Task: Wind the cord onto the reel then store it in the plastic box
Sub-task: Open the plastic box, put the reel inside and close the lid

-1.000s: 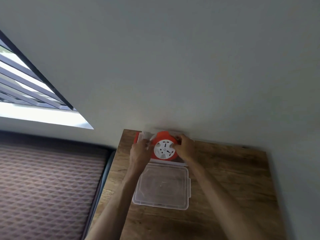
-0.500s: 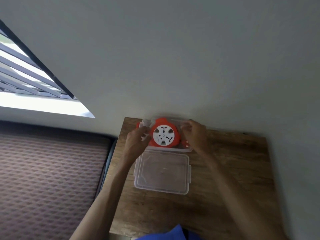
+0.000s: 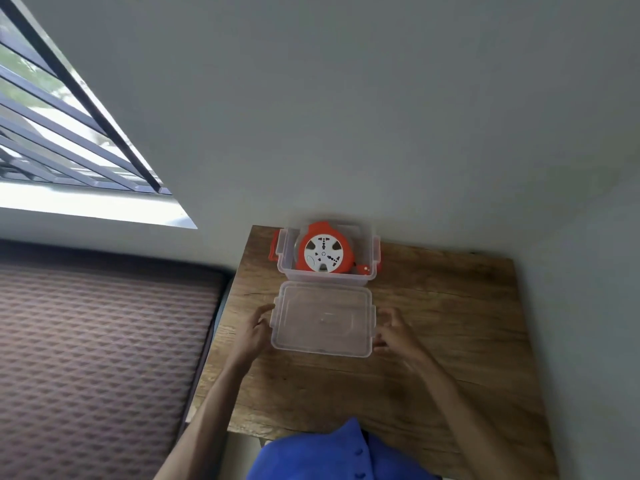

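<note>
— Wooden table (image 3: pixel 450 323) against a grey wall (image 3: pixel 346 98), window (image 3: pixel 52 116) at ten o'clock. Where's the reel (image 3: pixel 323 252)?

— Inside the plastic box (image 3: pixel 287 268) at twelve o'clock. Its clear lid (image 3: pixel 323 322) lies just nearer, unobstructed.

— Hands?

— Left hand (image 3: pixel 251 336) and right hand (image 3: pixel 398 332) flank the lid, fingers loosely spread, gripping nothing.

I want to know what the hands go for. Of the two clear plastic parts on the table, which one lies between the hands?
The lid, flat and empty, nearer the person. The box behind it holds the orange reel.
</note>
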